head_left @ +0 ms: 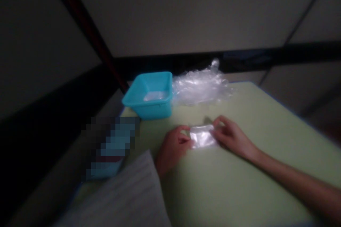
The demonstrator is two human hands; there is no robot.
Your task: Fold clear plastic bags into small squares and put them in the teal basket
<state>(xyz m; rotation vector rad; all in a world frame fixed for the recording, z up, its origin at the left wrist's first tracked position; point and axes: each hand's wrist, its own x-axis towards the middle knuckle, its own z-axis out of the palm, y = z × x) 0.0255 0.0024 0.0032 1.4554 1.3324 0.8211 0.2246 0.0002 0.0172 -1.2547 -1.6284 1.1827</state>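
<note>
A small, shiny, clear plastic bag [203,137] is stretched between my two hands, just over the tabletop. Its left edge is pinched by my left hand [174,147], with thumb and fingers closed. On the opposite side, my right hand [231,136] grips the upper right corner between thumb and fingers. The picture is blurred, so I cannot tell whether anything is inside the bag. Behind my hands lies a loose pile of clear plastic bags [201,87], right beside a turquoise plastic basket [156,110].
A whitish flat item [155,95] lies in the basket. The pale green table [234,191] has its far edge near a wall [202,10]. At the table's left edge is a pixelated bluish object [114,145]. A grey striped sleeve [119,195] covers the lower left.
</note>
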